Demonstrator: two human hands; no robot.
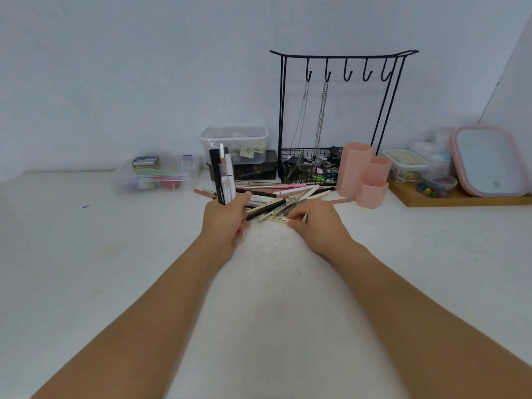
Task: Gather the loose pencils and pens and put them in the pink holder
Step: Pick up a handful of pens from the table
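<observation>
A heap of loose pens and pencils lies on the white table, black, cream and pink. My left hand grips a small bunch of pens that stands upright above the fist. My right hand is at the near edge of the heap and pinches a cream pencil that lies on the table. The pink holder, made of three hexagonal tubes, stands upright just right of the heap, apart from both hands.
Behind the heap stand a black wire hook rack with chains, a clear lidded box on a black case, and a clear tub at the left. A wooden tray with small boxes and a pink mirror sits at the right.
</observation>
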